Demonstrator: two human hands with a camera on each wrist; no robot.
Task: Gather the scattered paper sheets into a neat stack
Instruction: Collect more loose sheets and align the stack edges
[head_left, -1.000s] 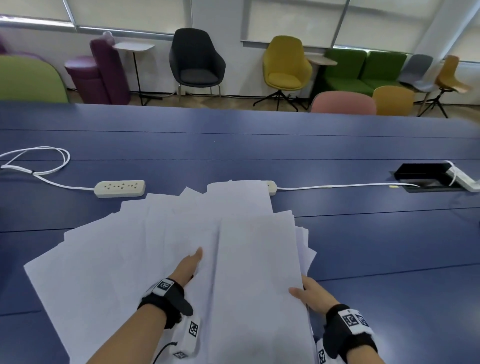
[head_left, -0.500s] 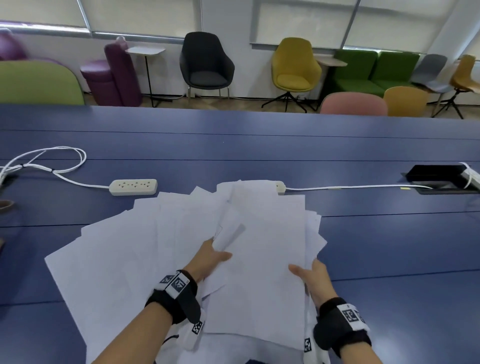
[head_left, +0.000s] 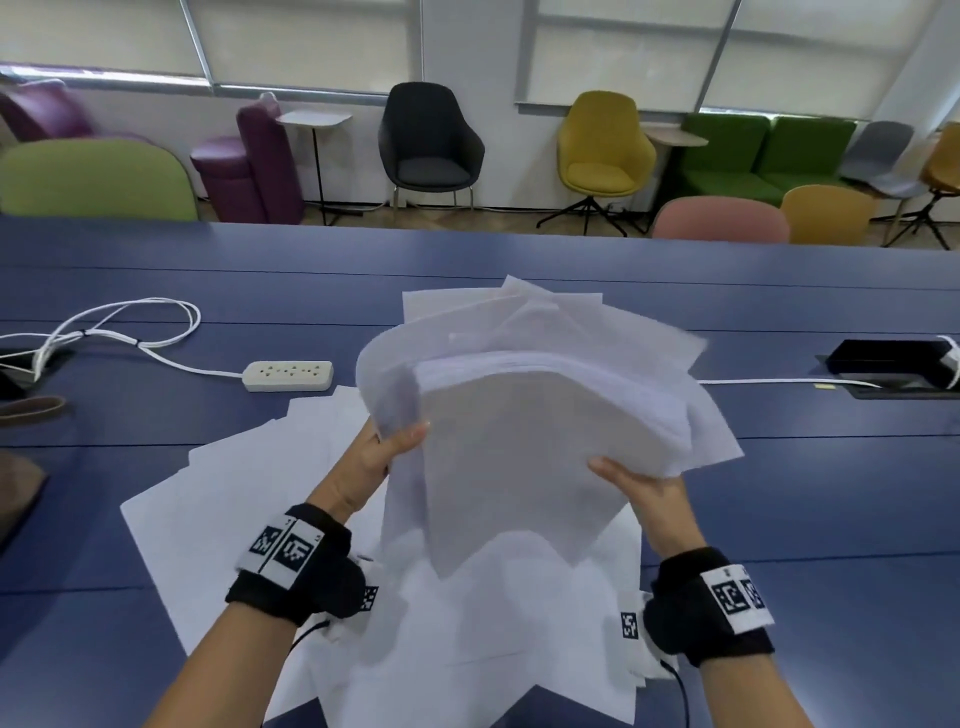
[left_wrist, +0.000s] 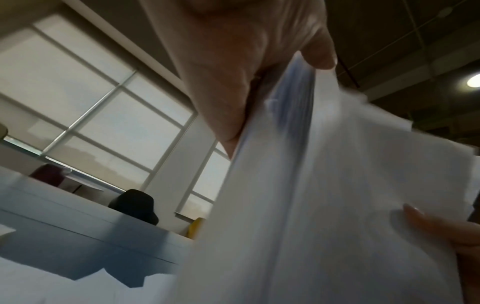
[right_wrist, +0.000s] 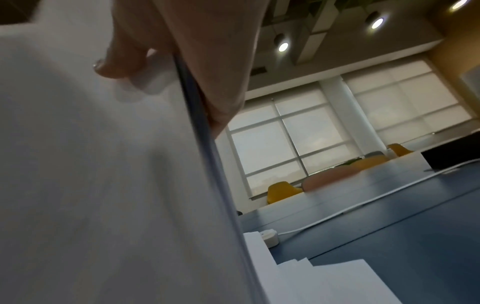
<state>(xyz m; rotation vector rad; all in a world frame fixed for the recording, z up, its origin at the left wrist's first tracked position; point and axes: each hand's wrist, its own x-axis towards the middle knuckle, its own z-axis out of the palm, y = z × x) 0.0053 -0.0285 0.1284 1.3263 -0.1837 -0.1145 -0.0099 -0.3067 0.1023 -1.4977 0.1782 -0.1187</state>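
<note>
A thick, uneven bundle of white paper sheets (head_left: 524, 441) is lifted off the blue table (head_left: 810, 519) and tilted up toward me. My left hand (head_left: 384, 452) grips its left edge, thumb on the near face. My right hand (head_left: 644, 493) grips the right edge the same way. In the left wrist view the left hand (left_wrist: 249, 86) pinches the bundle (left_wrist: 324, 205) along its edge. In the right wrist view the right hand (right_wrist: 166, 61) clamps the bundle (right_wrist: 103, 185). More loose sheets (head_left: 249, 519) lie fanned out on the table below the bundle.
A white power strip (head_left: 288, 375) with a looped cable (head_left: 130, 322) lies at the left behind the sheets. A black cable box (head_left: 893, 364) with a white cord sits at the right. Coloured chairs stand beyond the table's far edge.
Both hands went from lying on the spread sheets to gripping a bundle, and have raised it off the table and tilted it up. Fewer sheets lie flat than before.
</note>
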